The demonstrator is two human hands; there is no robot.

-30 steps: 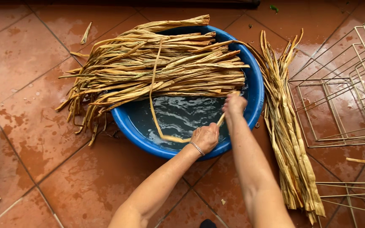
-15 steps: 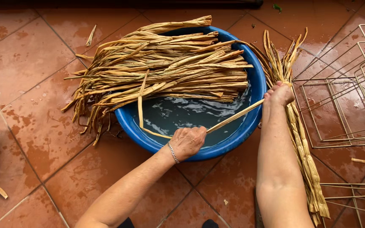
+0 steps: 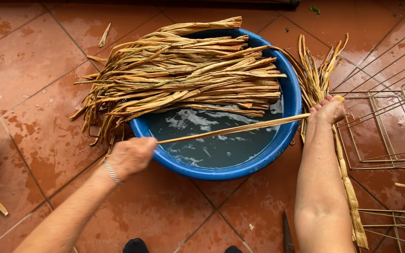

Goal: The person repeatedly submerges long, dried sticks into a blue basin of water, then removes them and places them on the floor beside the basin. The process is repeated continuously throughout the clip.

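Currently, a single long dried leaf strip (image 3: 235, 129) is held stretched across the blue basin (image 3: 292, 93), one end closed inside the left hand (image 3: 131, 157) at the basin's near-left rim and the other gripped by the right hand (image 3: 328, 110) just past the right rim. Water (image 3: 221, 145) is seen under the strip, while a bundle of dried strips (image 3: 183, 77) is laid across the basin's far side, and another bunch (image 3: 317, 75) is spread on the tiled floor (image 3: 38, 56) beside a wire rack (image 3: 390, 122).
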